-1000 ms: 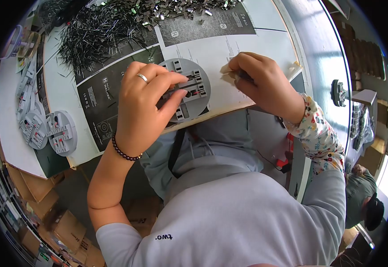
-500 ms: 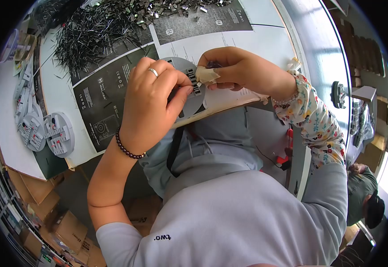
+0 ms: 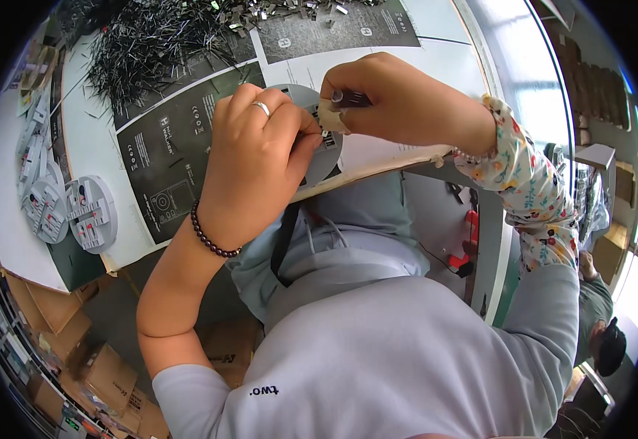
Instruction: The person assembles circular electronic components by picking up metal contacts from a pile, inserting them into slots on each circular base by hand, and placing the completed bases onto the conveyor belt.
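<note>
A round grey plastic disc [image 3: 324,162] with dark slots lies near the table's front edge, partly covered by both hands. Over its middle, my left hand [image 3: 262,150] has thumb and fingers pinched together; what sits between the fingertips is hidden. Close beside those tips is a small pale piece [image 3: 326,134]. My right hand [image 3: 399,102] is curled around a dark, glossy, handle-like tool [image 3: 351,99] whose working end cannot be seen. Beige tape [image 3: 331,117] wraps a digit of this hand, almost touching the left fingertips.
A heap of thin dark strips [image 3: 143,73] and a scatter of small metal pieces [image 3: 290,11] lie at the back. Two grey discs with fitted parts [image 3: 92,214] are at the left. Printed black sheets [image 3: 162,157] cover the table. Another person [image 3: 598,314] is at far right.
My right hand has lifted and turned at the disc, bringing the dark tool more into sight. My left hand stays pinched over the disc, shifted only slightly.
</note>
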`<state>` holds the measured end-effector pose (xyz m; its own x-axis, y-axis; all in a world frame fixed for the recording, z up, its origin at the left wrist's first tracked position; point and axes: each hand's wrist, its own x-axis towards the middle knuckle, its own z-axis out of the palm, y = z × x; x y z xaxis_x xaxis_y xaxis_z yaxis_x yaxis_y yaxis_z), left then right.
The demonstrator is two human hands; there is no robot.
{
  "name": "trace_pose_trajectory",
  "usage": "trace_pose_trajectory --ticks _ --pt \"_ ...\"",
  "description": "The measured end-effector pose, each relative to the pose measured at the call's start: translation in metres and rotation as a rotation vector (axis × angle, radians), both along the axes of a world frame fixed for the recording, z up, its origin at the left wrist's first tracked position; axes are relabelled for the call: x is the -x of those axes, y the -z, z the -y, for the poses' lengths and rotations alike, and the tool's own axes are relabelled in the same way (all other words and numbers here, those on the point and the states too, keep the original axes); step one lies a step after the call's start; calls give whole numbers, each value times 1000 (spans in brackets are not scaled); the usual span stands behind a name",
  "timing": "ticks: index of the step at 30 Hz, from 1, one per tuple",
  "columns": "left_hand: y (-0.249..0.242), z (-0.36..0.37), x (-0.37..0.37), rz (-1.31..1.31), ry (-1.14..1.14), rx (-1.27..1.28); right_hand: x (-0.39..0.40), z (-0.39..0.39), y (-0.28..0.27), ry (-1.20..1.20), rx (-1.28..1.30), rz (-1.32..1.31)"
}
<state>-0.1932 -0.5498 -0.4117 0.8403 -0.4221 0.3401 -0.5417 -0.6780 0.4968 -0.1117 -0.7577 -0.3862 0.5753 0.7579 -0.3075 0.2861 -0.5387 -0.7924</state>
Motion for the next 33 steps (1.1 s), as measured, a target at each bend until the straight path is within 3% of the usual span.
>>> trace_pose_trajectory --ticks 3,7,11,15,33 --pt "-1 -1 4 -13 -15 -52 13 2 9 -89 -191 462" --pt "2 -6 13 -1 4 -96 43 -6 1 -169 -56 723" --pt "0 -12 28 67 4 -57 78 -15 -11 -169 86 831" --pt "7 -12 34 50 -13 75 77 -9 -2 -118 8 821" --pt "5 -10 35 102 -3 98 95 -21 -1 -98 129 1031"
